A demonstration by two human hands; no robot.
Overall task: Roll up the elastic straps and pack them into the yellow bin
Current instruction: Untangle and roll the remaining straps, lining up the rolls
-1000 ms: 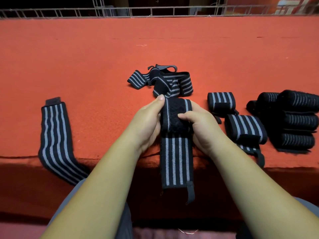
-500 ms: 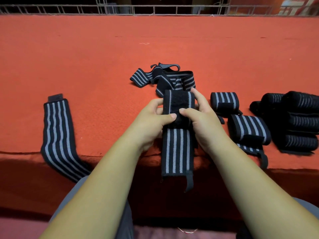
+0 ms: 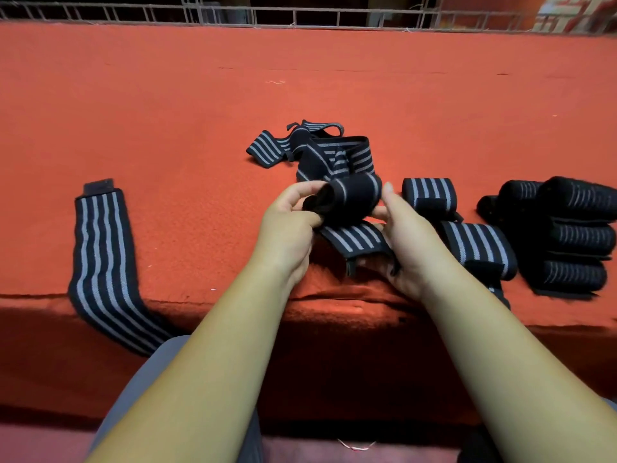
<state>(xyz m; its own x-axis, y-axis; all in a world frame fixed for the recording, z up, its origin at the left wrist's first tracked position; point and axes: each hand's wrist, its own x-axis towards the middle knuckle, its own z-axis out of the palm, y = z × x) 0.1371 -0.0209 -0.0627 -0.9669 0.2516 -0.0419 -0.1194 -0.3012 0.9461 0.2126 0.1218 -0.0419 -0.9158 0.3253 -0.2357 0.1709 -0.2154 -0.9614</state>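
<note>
Head view. Rolling a strap just above the near edge of the worktop (image 3: 200,111). Pinching the left end of the roll (image 3: 354,198) with the left hand (image 3: 290,225), thumb above and fingers (image 3: 310,219) curled beneath, clamped on the cloth. Gripping the right end with the right hand (image 3: 407,242), fingertip and thumb likewise closed on it. Trailing a short striped tail (image 3: 354,240) from under the roll toward the right palm; not managing to tell whether touching the worktop or just clear of it.

Probably nearing the end of the winding, judging by so little tail left. Aiming, for a good result, at pulling that tail taut while turning, squaring both edges, stacking stripe on stripe without coning, and pressing the closing end down firmly against springing open. Risking a loose, lopsided roll by slackening either pinch.

Leaving for later, it seems: a flat strap (image 3: 100,255) at the far left, drooping over the front edge, and a tangle (image 3: 320,152) just behind the roll. Noting two rolled straps (image 3: 429,195) just right of the hands and a stack (image 3: 574,235) beyond them. Not finding the bin anywhere in this view.
</note>
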